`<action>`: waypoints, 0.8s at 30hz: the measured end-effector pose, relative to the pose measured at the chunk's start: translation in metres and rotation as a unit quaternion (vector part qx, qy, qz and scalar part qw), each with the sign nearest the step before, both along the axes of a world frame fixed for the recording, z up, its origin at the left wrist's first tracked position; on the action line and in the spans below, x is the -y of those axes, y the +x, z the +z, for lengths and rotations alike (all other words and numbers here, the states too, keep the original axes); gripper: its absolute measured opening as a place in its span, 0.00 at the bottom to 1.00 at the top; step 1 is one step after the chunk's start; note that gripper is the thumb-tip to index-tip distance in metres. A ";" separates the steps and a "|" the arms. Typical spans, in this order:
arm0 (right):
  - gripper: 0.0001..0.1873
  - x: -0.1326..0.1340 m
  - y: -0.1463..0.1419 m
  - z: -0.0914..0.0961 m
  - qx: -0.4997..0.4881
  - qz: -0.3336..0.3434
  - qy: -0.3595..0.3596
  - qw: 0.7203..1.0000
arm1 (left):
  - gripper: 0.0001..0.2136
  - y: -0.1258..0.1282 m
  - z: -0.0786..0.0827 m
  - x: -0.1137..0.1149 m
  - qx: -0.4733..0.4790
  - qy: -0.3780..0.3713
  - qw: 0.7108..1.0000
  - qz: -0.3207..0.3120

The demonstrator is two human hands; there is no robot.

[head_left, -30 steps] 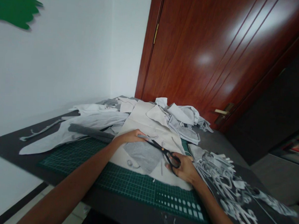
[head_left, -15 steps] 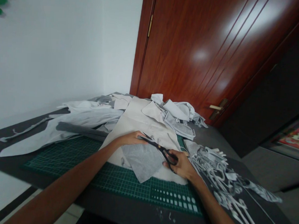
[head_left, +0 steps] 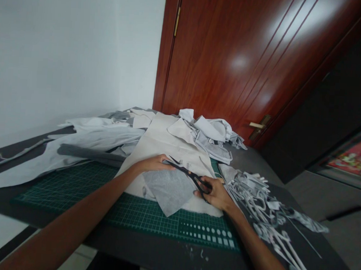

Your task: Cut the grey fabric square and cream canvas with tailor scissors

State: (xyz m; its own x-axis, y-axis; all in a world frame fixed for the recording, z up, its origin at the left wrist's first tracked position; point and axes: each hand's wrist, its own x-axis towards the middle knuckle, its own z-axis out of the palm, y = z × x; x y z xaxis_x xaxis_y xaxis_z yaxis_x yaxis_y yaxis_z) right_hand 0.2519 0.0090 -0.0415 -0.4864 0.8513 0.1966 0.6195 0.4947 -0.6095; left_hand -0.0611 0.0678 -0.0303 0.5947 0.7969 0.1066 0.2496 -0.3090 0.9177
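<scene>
Black scissors [head_left: 190, 177] lay on a diagonal, blades pointing up-left toward the left hand [head_left: 153, 163], tips just beside its fingers. Right hand [head_left: 216, 193] was closed around the loops. Left hand was open, flat on cream fabric [head_left: 164, 144], nearer the tips; grey fabric patch [head_left: 167, 191] lay below the blades.

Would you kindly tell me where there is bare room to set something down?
The green cutting mat shows bare below the pale cloth, on both sides of your left forearm. It is crowded at the grey strips beside your right hand and the crumpled cloth beyond.
</scene>
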 end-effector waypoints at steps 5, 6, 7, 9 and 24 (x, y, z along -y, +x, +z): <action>0.12 0.001 -0.001 -0.002 -0.005 -0.009 0.006 1.000 | 0.17 0.000 -0.001 -0.002 -0.006 -0.005 1.000 -0.007; 0.12 0.001 -0.002 -0.002 -0.007 -0.009 0.008 1.000 | 0.17 0.000 -0.001 -0.003 -0.008 -0.006 1.000 -0.007; 0.12 0.002 -0.002 -0.001 -0.008 -0.008 0.009 1.000 | 0.17 -0.001 -0.002 -0.003 -0.011 -0.007 1.000 -0.007; 0.11 0.002 -0.002 -0.001 -0.010 -0.007 0.012 1.000 | 0.17 -0.002 -0.003 -0.004 -0.015 -0.008 1.000 -0.008; 0.14 0.003 0.003 -0.007 -0.009 -0.019 0.053 0.998 | 0.14 0.002 -0.006 -0.008 -0.010 0.009 1.000 -0.016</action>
